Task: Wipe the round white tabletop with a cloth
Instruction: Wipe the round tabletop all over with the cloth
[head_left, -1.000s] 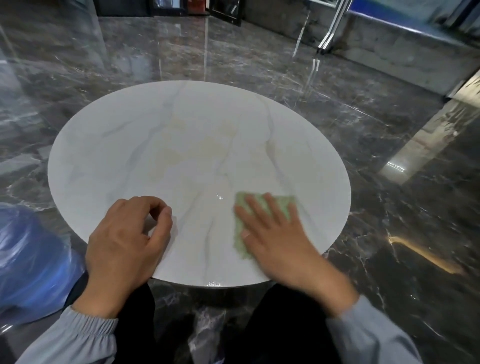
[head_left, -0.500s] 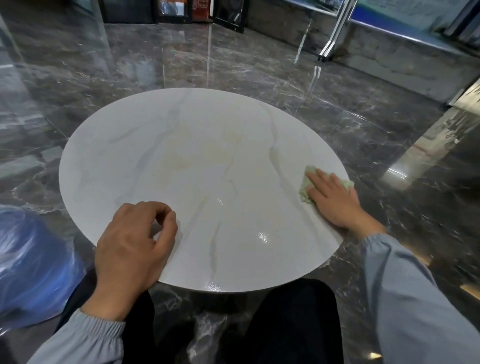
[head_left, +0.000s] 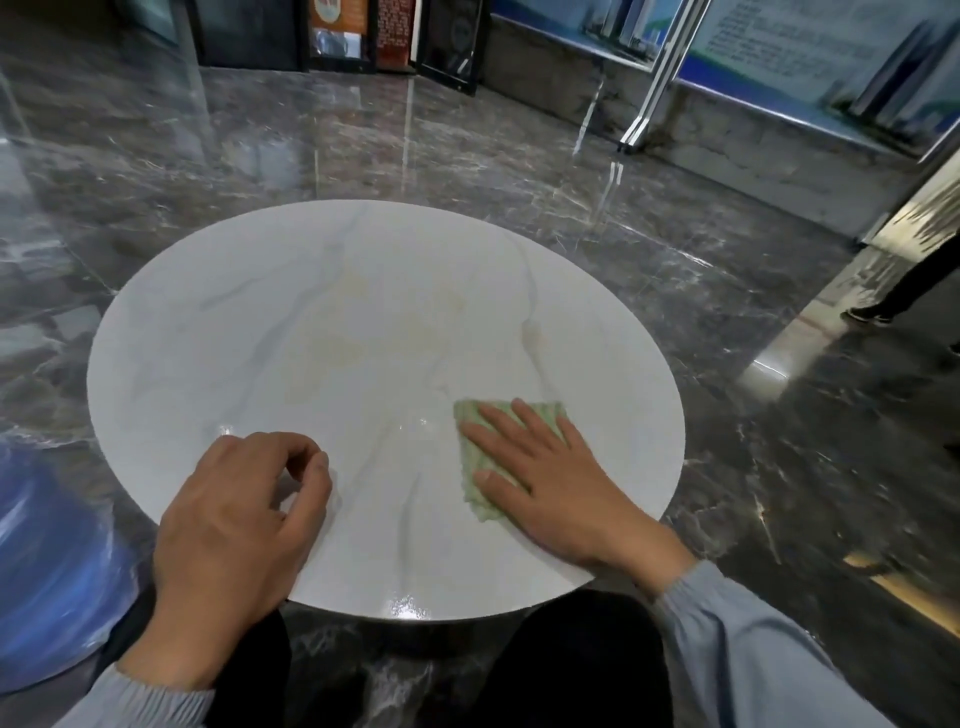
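Observation:
The round white marble-veined tabletop (head_left: 322, 322) fills the middle of the head view. A light green cloth (head_left: 475, 462) lies flat on its near right part. My right hand (head_left: 550, 483) presses down on the cloth with fingers spread, covering most of it. My left hand (head_left: 234, 525) rests on the near left edge of the tabletop, fingers curled loosely with nothing in them. Faint yellowish marks show near the table's centre.
A blue translucent water jug (head_left: 47, 561) stands on the floor at the left. Glossy dark marble floor (head_left: 519, 171) surrounds the table. Display boards and a metal post (head_left: 649, 88) stand at the back. Another person's leg and shoe (head_left: 883, 306) are at the far right.
My right hand swept the cloth from the near middle out to the right edge, then back inward to the near right. The left hand stayed on the near left edge.

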